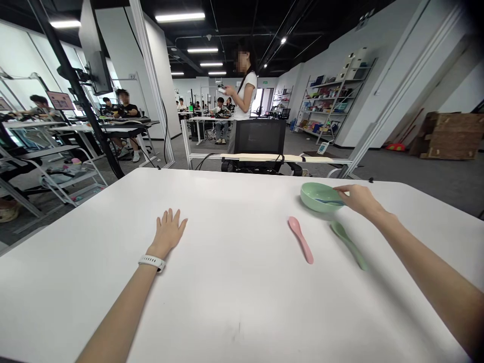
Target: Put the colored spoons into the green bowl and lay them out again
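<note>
The right hand (354, 197) reaches to the far right part of the table, its fingers drawn close together at the right rim of a green bowl (317, 189); whether they grip that rim or the handle of the blue utensil (328, 201) lying inside, I cannot tell. The left hand (169, 232) rests palm down on the left part of the tabletop, fingers spread and holding nothing, with a white band (152, 261) around its wrist. The bowl stands upright near the table's far edge (the blue piece slants across its inside, handle toward the right hand). Just in front of the bowl, a green spoon (348, 246) lies on the table, and to its left, apart from it, lies a pink spoon (301, 240); both have their handles toward the wearer. All of this is on a white table (227, 262). Past its far edge are a black chair (259, 137) and a standing person (245, 93) in a white top, and farther back on the right, loaded shelves (333, 101).
</note>
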The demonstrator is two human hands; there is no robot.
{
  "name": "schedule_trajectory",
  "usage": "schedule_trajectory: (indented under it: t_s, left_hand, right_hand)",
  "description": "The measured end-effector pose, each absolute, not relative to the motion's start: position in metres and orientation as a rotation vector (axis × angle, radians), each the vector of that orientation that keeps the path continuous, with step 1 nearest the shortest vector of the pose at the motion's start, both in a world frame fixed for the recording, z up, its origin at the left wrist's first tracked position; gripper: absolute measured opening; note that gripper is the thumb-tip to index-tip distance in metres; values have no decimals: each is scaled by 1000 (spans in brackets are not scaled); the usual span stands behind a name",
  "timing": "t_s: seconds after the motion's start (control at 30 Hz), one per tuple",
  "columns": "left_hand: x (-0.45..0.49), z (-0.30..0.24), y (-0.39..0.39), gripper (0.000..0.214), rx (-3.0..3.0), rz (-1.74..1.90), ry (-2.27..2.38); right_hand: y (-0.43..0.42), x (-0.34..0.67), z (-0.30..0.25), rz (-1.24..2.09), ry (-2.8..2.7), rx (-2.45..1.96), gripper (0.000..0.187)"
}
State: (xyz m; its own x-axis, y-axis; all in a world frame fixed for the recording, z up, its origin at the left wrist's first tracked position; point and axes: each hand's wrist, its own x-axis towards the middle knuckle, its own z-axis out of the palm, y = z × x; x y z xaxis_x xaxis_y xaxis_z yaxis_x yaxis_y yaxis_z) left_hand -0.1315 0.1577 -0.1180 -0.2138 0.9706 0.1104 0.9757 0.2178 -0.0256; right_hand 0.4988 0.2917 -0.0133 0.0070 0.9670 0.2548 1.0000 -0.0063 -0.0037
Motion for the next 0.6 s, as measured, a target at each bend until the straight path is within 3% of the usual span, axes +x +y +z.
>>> schedule_trajectory:
  t_s: [0.23,0.6]
  left_hand:
    - [-132,-122,158,76,-1890,-106,-2345]
    - [-132,-124,159,76,-1878,-90,-2341]
  right_hand:
    - [225,551,-56,-255,-1611,-1909,51]
    - [171,580,-141,175,-1680,-1935,39]
